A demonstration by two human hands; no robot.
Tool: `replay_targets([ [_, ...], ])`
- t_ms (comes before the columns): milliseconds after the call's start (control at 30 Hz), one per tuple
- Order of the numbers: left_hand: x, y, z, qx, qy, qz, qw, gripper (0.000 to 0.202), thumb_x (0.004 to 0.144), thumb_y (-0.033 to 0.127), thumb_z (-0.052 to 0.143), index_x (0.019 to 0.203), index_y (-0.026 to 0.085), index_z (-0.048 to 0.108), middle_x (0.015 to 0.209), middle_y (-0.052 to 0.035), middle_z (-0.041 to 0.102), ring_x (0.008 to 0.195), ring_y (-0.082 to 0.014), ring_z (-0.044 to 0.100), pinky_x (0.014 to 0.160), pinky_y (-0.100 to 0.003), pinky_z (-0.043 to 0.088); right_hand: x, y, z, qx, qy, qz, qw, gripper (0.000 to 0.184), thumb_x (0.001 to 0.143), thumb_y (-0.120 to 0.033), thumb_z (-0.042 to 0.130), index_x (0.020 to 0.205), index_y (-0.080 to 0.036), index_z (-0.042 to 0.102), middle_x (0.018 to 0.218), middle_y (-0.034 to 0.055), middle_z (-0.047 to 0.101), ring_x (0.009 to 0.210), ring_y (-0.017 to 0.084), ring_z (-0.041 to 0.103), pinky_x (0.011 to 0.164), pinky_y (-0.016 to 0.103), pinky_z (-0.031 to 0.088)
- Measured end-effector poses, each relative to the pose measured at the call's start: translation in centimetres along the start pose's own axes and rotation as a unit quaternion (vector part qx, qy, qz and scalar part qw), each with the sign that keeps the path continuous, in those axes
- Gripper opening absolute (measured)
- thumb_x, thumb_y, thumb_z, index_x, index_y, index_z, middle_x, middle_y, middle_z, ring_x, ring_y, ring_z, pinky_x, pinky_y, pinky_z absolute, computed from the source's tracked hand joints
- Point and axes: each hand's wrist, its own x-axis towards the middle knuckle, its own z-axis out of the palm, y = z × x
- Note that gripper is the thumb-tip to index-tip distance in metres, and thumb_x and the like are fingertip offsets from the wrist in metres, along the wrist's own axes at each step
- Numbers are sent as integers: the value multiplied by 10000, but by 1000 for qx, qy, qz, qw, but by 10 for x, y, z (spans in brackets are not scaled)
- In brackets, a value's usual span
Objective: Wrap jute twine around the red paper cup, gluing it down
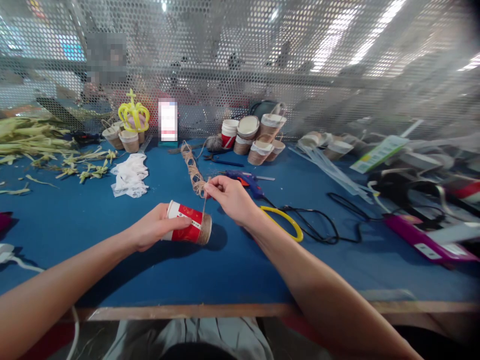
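Note:
My left hand (157,226) grips a red and white paper cup (187,230) on its side, thumb along the printed wall. Brown twine (204,230) is wound round the cup's right end. From there a strand rises to my right hand (225,194), whose thumb and fingers pinch it just above the cup. Beyond my fingers, a loose hank of the twine (192,170) trails back over the blue table. A blue glue gun (245,182) lies right behind my right hand.
Several twine-wrapped cups (258,150) and a ball of grey yarn (214,144) stand at the back. White cloth (130,175) and dried husks (30,135) lie left. A yellow ring (287,220), black cable (330,235) and purple power strip (420,237) lie right. Perforated metal (210,65) closes the back.

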Motion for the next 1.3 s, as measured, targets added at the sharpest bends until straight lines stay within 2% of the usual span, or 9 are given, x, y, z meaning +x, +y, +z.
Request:
replay_targets([
  [400, -3, 3, 0, 18, -20, 18, 999, 135, 648, 223, 645, 733, 120, 666, 653, -21, 669, 574, -113, 562, 550, -196, 415, -2, 2, 5, -53, -45, 21, 997, 160, 761, -175, 478, 603, -161, 504, 604, 15, 607, 547, 103, 530, 565, 229, 405],
  [667, -4, 3, 1, -19, -17, 29, 999, 117, 633, 206, 674, 717, 126, 685, 638, -14, 683, 563, -104, 579, 533, -172, 425, -3, 0, 5, -89, -58, 26, 994, 181, 749, -144, 476, 572, -155, 514, 586, 8, 609, 524, 96, 514, 536, 217, 377],
  [867, -1, 2, -1, -92, 40, 10, 995, 117, 590, 156, 690, 691, 99, 679, 619, -42, 689, 527, -121, 597, 511, -186, 456, -2, 6, 8, -99, -59, 28, 993, 168, 735, -155, 510, 569, -152, 536, 533, -15, 574, 474, 85, 490, 473, 204, 357],
  [1033, 6, 6, -1, -183, 100, 29, 978, 155, 692, 134, 573, 784, 70, 679, 689, -81, 702, 559, -138, 614, 524, -200, 476, -1, 13, 8, -90, -45, 33, 994, 244, 794, -199, 435, 564, -156, 503, 490, -10, 555, 360, 77, 486, 391, 201, 374],
  [1133, 10, 8, -3, -217, 137, 14, 966, 192, 759, 120, 496, 790, 82, 681, 650, -65, 694, 509, -116, 594, 475, -183, 453, -6, 8, 8, -83, -5, -3, 997, 228, 834, -256, 387, 680, -158, 524, 612, 20, 607, 488, 99, 564, 478, 213, 435],
  [1233, 12, 9, -5, -229, 166, -6, 959, 212, 783, 123, 474, 738, 101, 680, 551, -38, 663, 428, -99, 550, 418, -180, 414, -13, -1, 12, -91, 5, -56, 994, 143, 797, -264, 465, 751, -166, 559, 699, 24, 629, 614, 118, 579, 581, 231, 450],
  [1300, 12, 8, -6, -230, 166, -6, 959, 205, 778, 125, 481, 736, 103, 680, 559, -41, 665, 434, -103, 553, 416, -184, 405, -17, -5, 15, -116, 2, -96, 989, 90, 757, -228, 513, 760, -168, 581, 718, 24, 635, 629, 123, 568, 604, 236, 445],
])
